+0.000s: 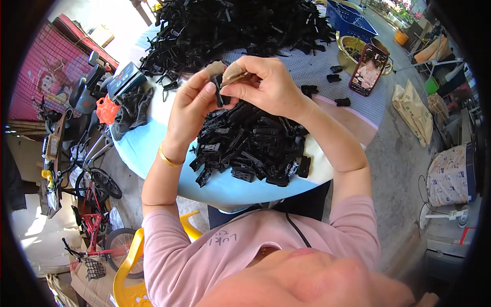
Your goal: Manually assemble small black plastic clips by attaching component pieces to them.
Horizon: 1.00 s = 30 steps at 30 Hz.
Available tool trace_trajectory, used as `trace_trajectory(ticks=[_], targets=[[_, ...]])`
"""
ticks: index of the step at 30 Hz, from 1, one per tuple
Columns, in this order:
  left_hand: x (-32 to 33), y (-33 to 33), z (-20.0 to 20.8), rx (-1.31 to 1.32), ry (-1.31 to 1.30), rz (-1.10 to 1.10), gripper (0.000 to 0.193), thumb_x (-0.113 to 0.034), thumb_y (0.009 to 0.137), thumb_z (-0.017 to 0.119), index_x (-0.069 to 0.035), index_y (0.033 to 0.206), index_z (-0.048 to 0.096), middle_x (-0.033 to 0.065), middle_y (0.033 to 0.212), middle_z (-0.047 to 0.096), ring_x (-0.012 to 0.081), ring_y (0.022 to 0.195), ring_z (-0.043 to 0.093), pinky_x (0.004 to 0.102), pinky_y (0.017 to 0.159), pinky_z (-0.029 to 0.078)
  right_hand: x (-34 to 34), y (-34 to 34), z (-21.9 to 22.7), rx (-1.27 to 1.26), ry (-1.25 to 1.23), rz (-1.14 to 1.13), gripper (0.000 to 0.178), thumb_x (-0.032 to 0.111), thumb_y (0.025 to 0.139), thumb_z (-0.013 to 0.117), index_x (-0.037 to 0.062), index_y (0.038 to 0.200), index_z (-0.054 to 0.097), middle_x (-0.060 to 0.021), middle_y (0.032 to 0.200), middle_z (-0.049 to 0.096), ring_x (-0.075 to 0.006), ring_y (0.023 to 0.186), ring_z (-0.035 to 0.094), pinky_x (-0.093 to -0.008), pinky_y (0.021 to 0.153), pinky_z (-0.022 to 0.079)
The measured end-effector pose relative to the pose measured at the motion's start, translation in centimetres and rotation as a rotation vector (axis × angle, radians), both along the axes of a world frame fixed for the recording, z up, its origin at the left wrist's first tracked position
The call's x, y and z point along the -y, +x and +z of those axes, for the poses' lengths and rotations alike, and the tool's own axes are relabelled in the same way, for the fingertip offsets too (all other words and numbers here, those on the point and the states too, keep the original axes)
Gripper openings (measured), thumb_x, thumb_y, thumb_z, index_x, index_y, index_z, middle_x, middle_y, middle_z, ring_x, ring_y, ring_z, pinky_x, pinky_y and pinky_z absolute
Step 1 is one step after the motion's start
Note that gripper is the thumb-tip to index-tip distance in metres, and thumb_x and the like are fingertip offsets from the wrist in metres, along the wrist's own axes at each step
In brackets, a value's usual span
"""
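Note:
Over the table, my two hands meet at a small black plastic part (219, 92). My left hand (186, 107), with a gold bangle on its wrist, pinches the part between thumb and fingers. From the other side my right hand (273, 84) closes on the same part; its curled fingers partly hide the grip. Tan coverings (216, 67) wrap fingertips on both hands. Just below the hands lies a heap of similar black parts (250, 146). A far larger pile of black pieces (240, 25) spreads across the table's far side.
The round table (140, 146) has a light blue and patterned cover. A phone (368, 70) leans against a brass-coloured pot (349, 61) at the right, near a blue crate (350, 21). Dark cloth (134, 112) lies at the left edge. A yellow chair (125, 271) and red bicycle (93, 230) stand left.

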<state>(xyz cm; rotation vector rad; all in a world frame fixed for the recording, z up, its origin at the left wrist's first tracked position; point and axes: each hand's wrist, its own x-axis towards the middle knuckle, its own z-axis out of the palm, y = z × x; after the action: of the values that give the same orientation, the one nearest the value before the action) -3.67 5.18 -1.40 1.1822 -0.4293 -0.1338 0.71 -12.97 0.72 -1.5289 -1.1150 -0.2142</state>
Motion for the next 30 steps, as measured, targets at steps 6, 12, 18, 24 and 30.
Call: trace_trajectory(ticks=[6,12,18,24,30], targets=[[1.6,-1.2,-0.1,0.247,0.243,0.209,0.048,0.003,0.086,0.050,0.004,0.130,0.032,0.0115,0.117,0.051,0.0174,0.108,0.051,0.0280,0.090,0.044,-0.9,0.3,-0.5,-0.296,-0.072,-0.019,0.019,0.008,0.075,0.070,0.0002,0.082,0.053,-0.0029,0.072,0.059,-0.0069,0.066,0.057,-0.0201,0.057,0.046],[1.3,-0.6,0.2,0.147,0.154,0.232,0.040,0.003,0.083,0.055,0.002,0.121,0.041,0.0105,0.106,0.056,0.0173,0.096,0.058,0.0276,0.083,0.048,-0.2,0.9,0.2,-0.639,-0.062,0.075,0.014,0.017,0.089,0.054,0.0029,0.090,0.055,0.0032,0.067,0.051,-0.0007,0.054,0.041,-0.0153,0.046,0.032],[0.7,-0.5,-0.1,0.125,0.137,0.284,0.035,0.001,0.083,0.057,0.002,0.115,0.043,0.0095,0.101,0.057,0.0141,0.090,0.059,0.0263,0.081,0.049,-0.8,0.5,-0.6,-0.426,-0.200,0.013,0.021,0.016,0.089,0.052,0.0004,0.097,0.063,0.0056,0.059,0.047,0.0000,0.051,0.037,-0.0151,0.045,0.027],[1.0,-0.4,-0.7,0.248,0.125,0.356,0.034,0.001,0.082,0.059,0.001,0.113,0.044,0.0087,0.100,0.057,0.0116,0.089,0.057,0.0254,0.080,0.049,-0.9,-0.1,-0.6,-0.391,-0.242,-0.003,0.021,0.014,0.090,0.050,-0.0010,0.097,0.062,0.0051,0.059,0.047,-0.0009,0.053,0.039,-0.0162,0.047,0.028],[1.0,-0.1,-1.3,0.412,0.110,0.375,0.024,0.003,0.080,0.060,0.003,0.102,0.050,0.0087,0.098,0.059,0.0112,0.089,0.057,0.0238,0.078,0.048,-1.1,-1.0,-0.5,-0.339,-0.247,-0.050,0.019,0.013,0.090,0.049,-0.0013,0.095,0.062,0.0046,0.059,0.047,-0.0018,0.054,0.040,-0.0174,0.049,0.031]])
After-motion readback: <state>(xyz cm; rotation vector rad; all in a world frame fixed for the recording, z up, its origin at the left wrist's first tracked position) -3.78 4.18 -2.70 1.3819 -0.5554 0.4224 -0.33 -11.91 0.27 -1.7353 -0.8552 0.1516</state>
